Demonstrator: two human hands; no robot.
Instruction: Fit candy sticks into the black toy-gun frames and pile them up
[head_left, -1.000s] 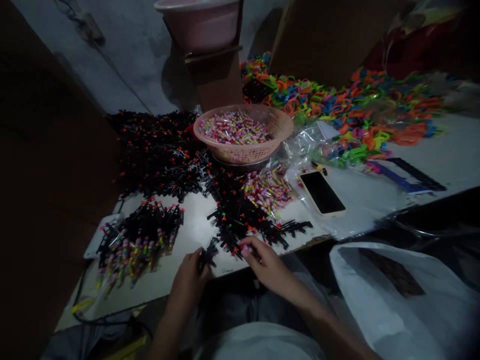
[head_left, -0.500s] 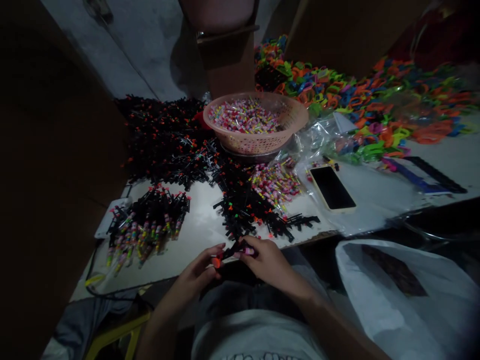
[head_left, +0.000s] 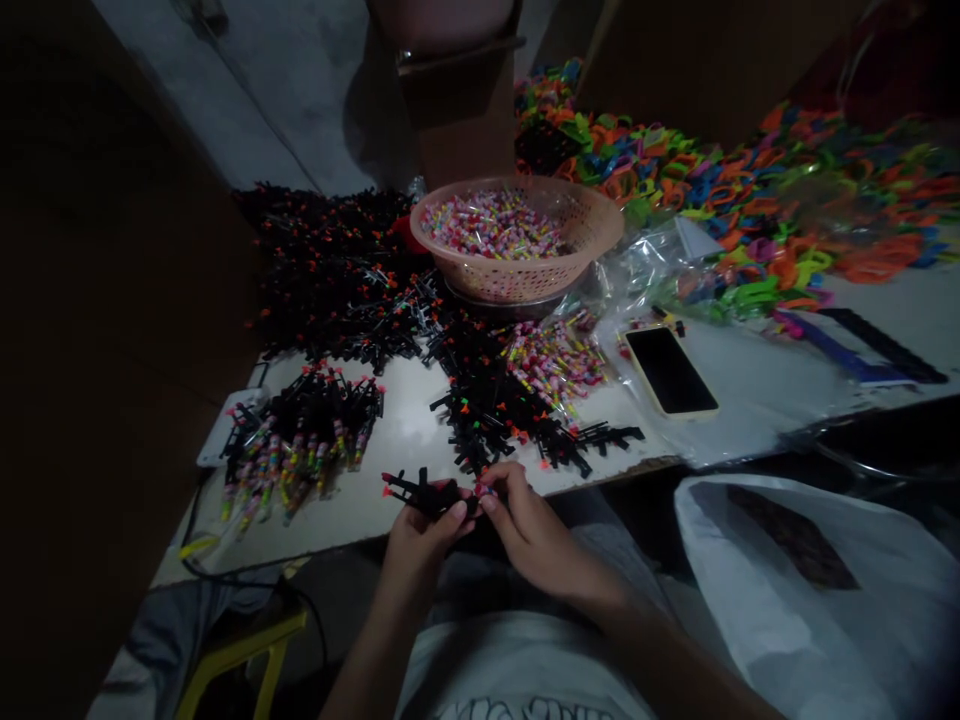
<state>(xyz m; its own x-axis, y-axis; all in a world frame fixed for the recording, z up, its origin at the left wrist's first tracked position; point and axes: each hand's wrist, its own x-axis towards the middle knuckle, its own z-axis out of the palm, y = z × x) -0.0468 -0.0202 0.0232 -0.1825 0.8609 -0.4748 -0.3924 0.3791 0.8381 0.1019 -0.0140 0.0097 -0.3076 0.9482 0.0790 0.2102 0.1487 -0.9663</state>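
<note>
Nearer than the basket (head_left: 517,278), the left hand (head_left: 421,535) covers part of a black toy gun (head_left: 424,494); the right hand (head_left: 529,532) hides most of a pink bit (head_left: 487,491), too small to make out; behind the basket, the top edge cuts off a pink tub (head_left: 450,22); right of the basket, the bright pile (head_left: 757,210) gets blurry and runs off the side.

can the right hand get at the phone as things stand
Probably yes: only black pieces lie between the right hand and the uncovered phone, though that hand's grip holds a small pink piece.
</note>
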